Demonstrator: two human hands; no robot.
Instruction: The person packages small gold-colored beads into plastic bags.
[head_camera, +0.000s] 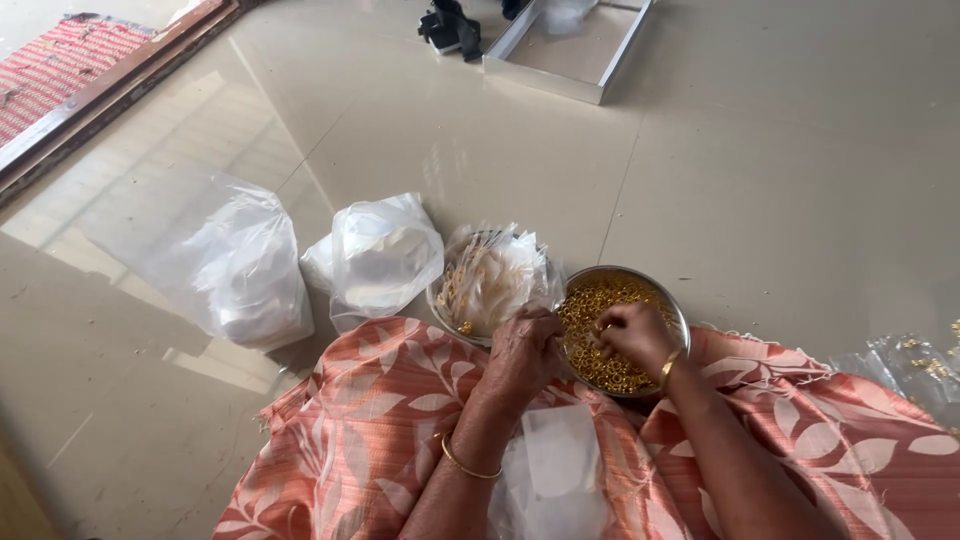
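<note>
Glossy beige tile floor (780, 180). A steel bowl (678, 312) of small gold rings (600, 300) sits just ahead of your lap. Your right hand (635, 335) is inside it, fingers pinched on rings; your left hand (522, 358), curled, rests at its left rim, equally near.

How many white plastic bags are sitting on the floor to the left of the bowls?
2. A larger bag lies farthest left on the tiles, and a smaller bag sits just right of it, beside the bowl of plastic packets. More may lie out of view.
</note>
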